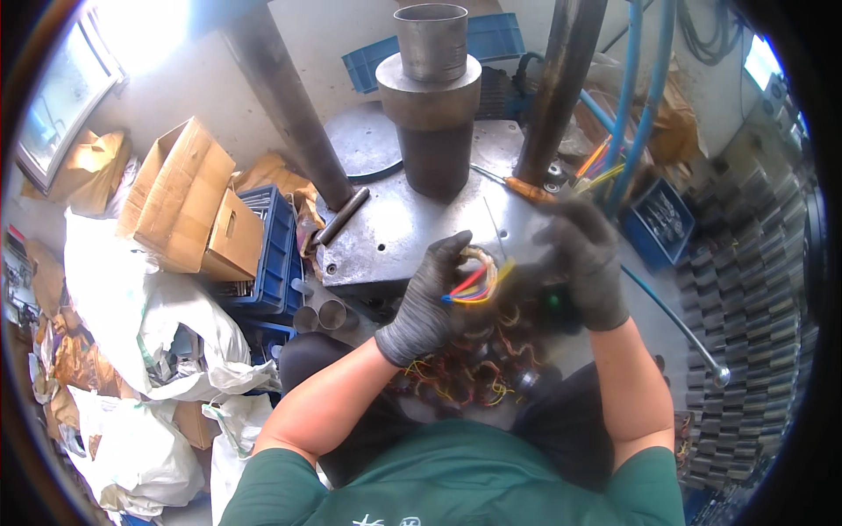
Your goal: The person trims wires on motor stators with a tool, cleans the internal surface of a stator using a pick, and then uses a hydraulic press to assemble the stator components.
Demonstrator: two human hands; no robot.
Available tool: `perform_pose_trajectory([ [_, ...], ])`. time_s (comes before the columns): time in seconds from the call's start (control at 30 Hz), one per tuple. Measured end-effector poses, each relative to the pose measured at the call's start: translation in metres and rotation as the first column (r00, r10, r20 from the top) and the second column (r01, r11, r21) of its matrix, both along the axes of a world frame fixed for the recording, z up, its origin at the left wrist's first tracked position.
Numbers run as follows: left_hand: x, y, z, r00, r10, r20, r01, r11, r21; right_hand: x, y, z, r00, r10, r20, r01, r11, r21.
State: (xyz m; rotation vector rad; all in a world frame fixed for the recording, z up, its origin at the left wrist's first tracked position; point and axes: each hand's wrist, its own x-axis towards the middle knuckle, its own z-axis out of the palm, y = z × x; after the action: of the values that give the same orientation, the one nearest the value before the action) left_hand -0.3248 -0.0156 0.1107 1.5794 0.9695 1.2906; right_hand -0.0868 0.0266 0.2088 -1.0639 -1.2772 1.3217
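My left hand [431, 298], in a dark grey work glove, is closed on a ring-shaped motor winding [481, 263] with red, yellow and blue leads. It holds the winding above my lap, before the front edge of a steel press table [395, 230]. My right hand [586, 263], gloved too, is raised to the right of the winding and apart from it. Motion smears its fingers, and whether they hold anything does not show. Below both hands lies a pile of similar windings [478, 373] with coloured wires.
On the press table stand a thick steel cylinder [436, 131], a short bar [342, 216] and a wooden-handled screwdriver [526, 189]. Two steel columns [294, 105] [560, 92] rise from it. Cartons [180, 197] and blue crates [279, 254] are left; stacked metal parts [745, 333] line the right.
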Motion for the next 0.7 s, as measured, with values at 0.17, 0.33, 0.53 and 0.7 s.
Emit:
perform_pose_trajectory([
  [0.17, -0.005, 0.012, 0.002, 0.921, 0.258, -0.292, -0.129, 0.909, 0.397, -0.019, -0.007, -0.029, 0.957, 0.277, -0.090, -0.291, 0.926, -0.242],
  [0.33, 0.001, 0.009, 0.008, 0.935, 0.249, -0.254, -0.099, 0.867, 0.487, -0.030, -0.012, -0.055, 0.962, 0.252, -0.105, -0.268, 0.946, -0.182],
  [0.53, 0.003, 0.004, 0.010, 0.985, -0.042, 0.168, 0.028, 0.996, 0.084, -0.033, -0.012, -0.069, 0.972, 0.236, -0.011, -0.236, 0.972, -0.016],
  [0.7, -0.015, 0.008, 0.026, 0.990, 0.132, 0.039, -0.120, 0.965, -0.234, -0.038, -0.019, -0.057, 0.948, 0.289, -0.130, -0.305, 0.944, -0.125],
])
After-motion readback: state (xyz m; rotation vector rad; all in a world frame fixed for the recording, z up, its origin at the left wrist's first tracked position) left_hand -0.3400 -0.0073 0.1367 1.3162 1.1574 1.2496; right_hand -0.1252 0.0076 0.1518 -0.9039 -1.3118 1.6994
